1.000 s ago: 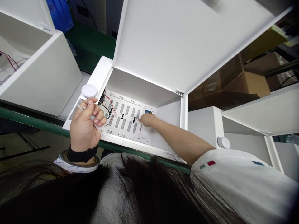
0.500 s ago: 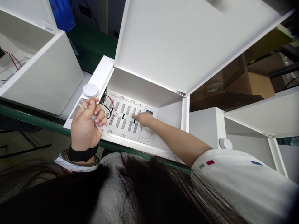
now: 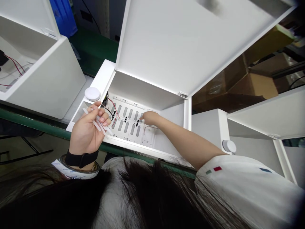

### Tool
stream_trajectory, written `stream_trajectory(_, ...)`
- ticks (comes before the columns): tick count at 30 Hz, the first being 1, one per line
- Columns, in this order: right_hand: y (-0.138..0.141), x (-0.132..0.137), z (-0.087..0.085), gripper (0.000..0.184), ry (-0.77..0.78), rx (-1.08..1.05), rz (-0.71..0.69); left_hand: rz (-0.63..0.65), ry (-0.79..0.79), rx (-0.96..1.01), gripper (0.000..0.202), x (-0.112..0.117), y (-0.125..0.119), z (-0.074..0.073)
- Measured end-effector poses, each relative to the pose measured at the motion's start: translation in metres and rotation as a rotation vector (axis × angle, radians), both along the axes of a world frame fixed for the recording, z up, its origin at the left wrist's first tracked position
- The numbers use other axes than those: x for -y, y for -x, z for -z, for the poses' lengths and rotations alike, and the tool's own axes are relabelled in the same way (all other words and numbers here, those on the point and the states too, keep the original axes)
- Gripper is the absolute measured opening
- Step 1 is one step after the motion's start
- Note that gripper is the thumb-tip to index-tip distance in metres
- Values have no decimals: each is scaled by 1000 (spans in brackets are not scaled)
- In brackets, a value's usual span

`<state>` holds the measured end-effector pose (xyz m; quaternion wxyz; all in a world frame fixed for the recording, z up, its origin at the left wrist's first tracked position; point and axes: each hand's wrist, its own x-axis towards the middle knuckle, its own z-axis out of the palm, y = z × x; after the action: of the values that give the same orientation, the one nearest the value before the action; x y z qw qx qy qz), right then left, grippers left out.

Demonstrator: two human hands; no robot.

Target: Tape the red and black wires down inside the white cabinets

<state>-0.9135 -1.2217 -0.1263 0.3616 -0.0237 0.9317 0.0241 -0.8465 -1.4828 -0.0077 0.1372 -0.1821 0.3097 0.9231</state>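
Note:
My left hand (image 3: 87,128) is closed round several thin translucent white strips (image 3: 97,124), held over the near left corner of the open white box (image 3: 133,148). My right hand (image 3: 150,118) reaches inside the box, low over the slotted white panel (image 3: 130,127). Its fingers are bent, with one fingertip by the slots near a small black piece (image 3: 137,122); what it holds, if anything, is hidden. A thin wire (image 3: 150,127) runs beside this hand. Red wires (image 3: 114,106) and a black cable lie at the panel's left end.
The box's large lid (image 3: 162,41) stands raised behind. A round white knob (image 3: 92,93) sits on its left top. Similar white boxes stand at left (image 3: 47,79) and right (image 3: 209,127). A tape roll (image 3: 76,171) hangs on my left wrist. Cardboard boxes (image 3: 259,86) lie behind right.
My right hand has drawn a little to the right and up along the panel, uncovering the thin wire. My left hand has tilted slightly, with its strips more fanned out.

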Motion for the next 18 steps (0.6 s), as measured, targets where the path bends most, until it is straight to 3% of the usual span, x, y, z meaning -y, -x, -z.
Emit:
stream_trajectory(2, -1, 16, -35, 33, 261, -188, 90, -6, -36, 15, 18, -3, 1, 0)
stream_trajectory(4, -11, 36, -74, 25, 629, -266, 179, -31, -46, 10, 20, -8, 2, 0)
stream_trajectory(6, -27, 57, -106, 31, 1000, -178, 216, -70, -34, -23, 20, -13, 3, 2)
stream_trajectory(8, -45, 75, -123, 35, 1262, -72, 253, -101, -14, -72, 20, -19, 3, 3)
stream_trajectory(12, -64, 97, -122, 44, 1485, 22, 481, -150, 29, -162, 19, -28, 1, 3)
stream_trajectory(15, -63, 99, -115, 49, 1512, 48, 610, -173, 36, -188, 18, -31, 0, 4)
stream_trajectory(18, -60, 94, -117, 51, 1466, 81, 618, -188, 11, -181, 19, -30, 2, 6)
